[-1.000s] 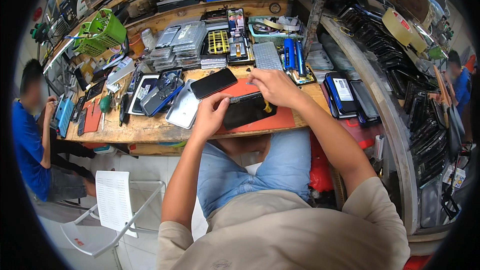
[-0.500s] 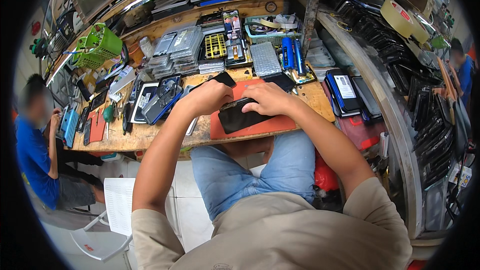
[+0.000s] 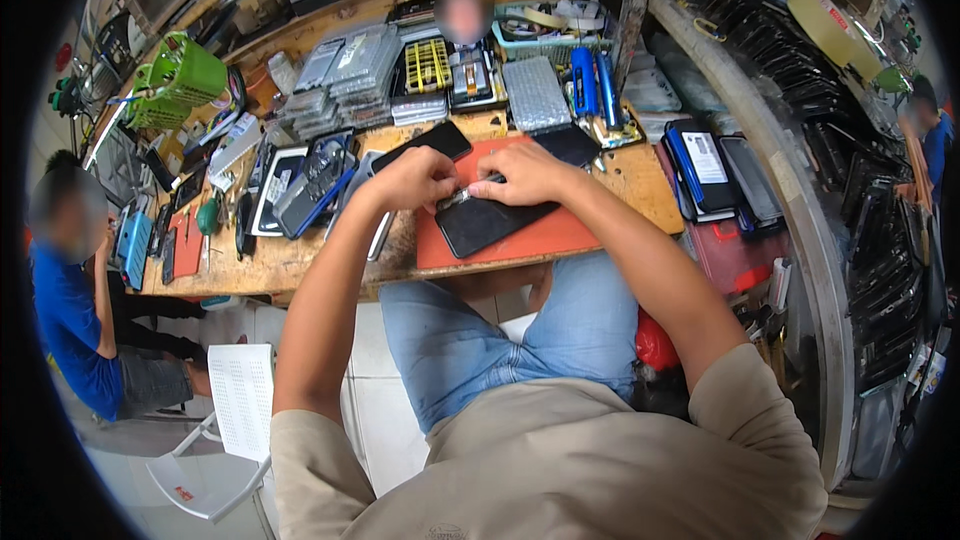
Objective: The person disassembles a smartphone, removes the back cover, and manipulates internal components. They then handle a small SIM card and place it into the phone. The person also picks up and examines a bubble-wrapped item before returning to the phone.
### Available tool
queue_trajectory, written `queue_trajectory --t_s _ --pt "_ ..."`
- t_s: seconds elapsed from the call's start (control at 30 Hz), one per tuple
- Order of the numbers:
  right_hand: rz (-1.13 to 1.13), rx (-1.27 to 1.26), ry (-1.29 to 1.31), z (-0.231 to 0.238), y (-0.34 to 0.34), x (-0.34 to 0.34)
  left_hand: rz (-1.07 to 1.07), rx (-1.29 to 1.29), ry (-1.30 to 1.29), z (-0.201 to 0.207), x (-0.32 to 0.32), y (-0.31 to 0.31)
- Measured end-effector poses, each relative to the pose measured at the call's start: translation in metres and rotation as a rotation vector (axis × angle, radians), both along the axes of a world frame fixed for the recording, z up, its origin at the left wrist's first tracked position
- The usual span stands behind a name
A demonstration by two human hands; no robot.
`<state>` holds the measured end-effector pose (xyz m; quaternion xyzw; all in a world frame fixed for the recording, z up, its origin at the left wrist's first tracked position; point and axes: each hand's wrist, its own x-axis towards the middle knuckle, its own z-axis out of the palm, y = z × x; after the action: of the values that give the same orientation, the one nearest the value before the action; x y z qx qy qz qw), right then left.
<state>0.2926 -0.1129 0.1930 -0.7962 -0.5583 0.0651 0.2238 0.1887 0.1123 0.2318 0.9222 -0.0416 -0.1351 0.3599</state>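
Bench point(image 3: 245, 266) is bearing a black smartphone point(image 3: 485, 228); both hands point(image 3: 412, 180) point(image 3: 528, 172) are crowding its twelve-o'clock edge, fingers' hold unclear. Overpressing could crack it.

The fisheye looks down — head-worn — over hands point(image 3: 530, 172) and workbench point(image 3: 262, 264).

Both arms reach forward over the desk's point(image 3: 240, 278) front edge, elbows out to the sides. The left forearm point(image 3: 325, 310) slants up and rightward; its wrist bends inward, and the left hand point(image 3: 416, 180) has its back upward, fingers curled. The right forearm point(image 3: 650, 245) angles up and leftward to the right hand point(image 3: 528, 172), back up, thumb point(image 3: 486, 190) stretched toward the other hand. The hands are near each other, fingertips partly hidden.
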Motion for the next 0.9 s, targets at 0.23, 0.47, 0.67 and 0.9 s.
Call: queue_trajectory --t_s 0.23,0.47,0.67,0.9 --pt "0.010 -0.088 0.062 0.002 0.003 0.005 -0.045 -0.113 0.038 -0.010 0.005 0.006" --pt "0.047 -0.115 0.094 0.003 0.006 0.011 0.032 -0.013 0.091 -0.008 0.009 -0.004" --pt "0.047 -0.178 0.079 0.009 0.007 0.009 -0.076 0.139 -0.124 -0.015 0.012 -0.005" --pt "0.066 -0.225 0.043 0.010 0.009 0.007 0.065 0.046 0.016 -0.006 0.008 -0.005"
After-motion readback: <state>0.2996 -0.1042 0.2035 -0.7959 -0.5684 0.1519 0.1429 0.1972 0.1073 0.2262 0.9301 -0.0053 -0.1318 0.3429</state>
